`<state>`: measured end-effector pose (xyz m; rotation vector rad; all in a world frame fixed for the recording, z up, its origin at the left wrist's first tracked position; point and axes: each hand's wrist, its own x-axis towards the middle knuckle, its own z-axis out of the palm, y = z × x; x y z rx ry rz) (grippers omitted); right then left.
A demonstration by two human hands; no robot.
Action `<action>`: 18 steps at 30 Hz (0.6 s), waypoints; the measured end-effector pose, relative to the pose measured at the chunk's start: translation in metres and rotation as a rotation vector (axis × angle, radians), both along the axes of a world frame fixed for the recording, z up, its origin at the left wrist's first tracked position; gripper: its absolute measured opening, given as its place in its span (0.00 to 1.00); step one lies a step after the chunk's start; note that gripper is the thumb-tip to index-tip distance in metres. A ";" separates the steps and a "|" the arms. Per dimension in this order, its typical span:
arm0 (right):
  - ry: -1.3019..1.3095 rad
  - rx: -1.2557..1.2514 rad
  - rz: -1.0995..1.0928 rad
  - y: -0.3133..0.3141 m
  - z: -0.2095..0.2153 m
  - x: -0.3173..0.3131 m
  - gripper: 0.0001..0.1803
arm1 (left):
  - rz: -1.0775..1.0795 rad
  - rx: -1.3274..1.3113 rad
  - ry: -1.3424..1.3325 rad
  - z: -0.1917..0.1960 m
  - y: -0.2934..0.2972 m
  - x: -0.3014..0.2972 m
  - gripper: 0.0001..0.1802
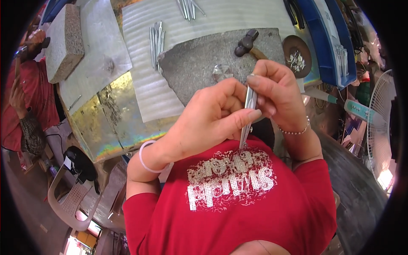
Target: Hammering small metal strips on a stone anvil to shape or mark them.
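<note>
Two hands belong to the person, one left hand (216, 112) and one right hand (278, 91), with one slim metal piece (244, 137) between them, one pale wristband (146, 158) and one beaded bracelet (294, 131). There are one hammer (245, 44), one dark stone slab (193, 61), one pale stone block (63, 44), one blue tray (318, 42) and one brown dish (295, 43) of silvery bits (296, 62) too many to count. Metal rods form two bundles, a nearer bundle (157, 46) and a farther bundle (187, 9), each of several. One fan (381, 123), one chair (73, 196) and one co-worker (42, 93) also show.
</note>
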<state>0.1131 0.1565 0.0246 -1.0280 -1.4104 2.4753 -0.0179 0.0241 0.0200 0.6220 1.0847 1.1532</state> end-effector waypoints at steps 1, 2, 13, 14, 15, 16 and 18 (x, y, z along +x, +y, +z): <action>-0.002 -0.019 -0.006 0.000 -0.001 -0.001 0.09 | -0.012 -0.027 -0.006 0.001 0.000 -0.001 0.10; -0.007 -0.040 -0.010 -0.002 -0.002 0.000 0.09 | -0.025 -0.054 -0.012 0.002 0.000 -0.002 0.11; 0.041 -0.126 -0.049 -0.004 -0.001 0.005 0.10 | 0.034 -0.057 -0.344 0.002 0.000 0.006 0.14; 0.069 -0.163 -0.046 -0.001 0.001 0.007 0.09 | 0.057 -0.033 -0.490 -0.006 -0.001 0.010 0.17; 0.127 -0.132 -0.039 0.003 0.003 0.008 0.09 | 0.044 0.008 -0.672 -0.015 -0.002 0.014 0.19; 0.152 -0.108 -0.044 0.010 0.005 0.009 0.10 | -0.018 -0.004 -0.628 -0.020 -0.003 0.023 0.19; 0.204 -0.059 -0.064 0.029 0.008 0.013 0.10 | -0.282 0.055 -0.471 -0.028 0.000 0.044 0.17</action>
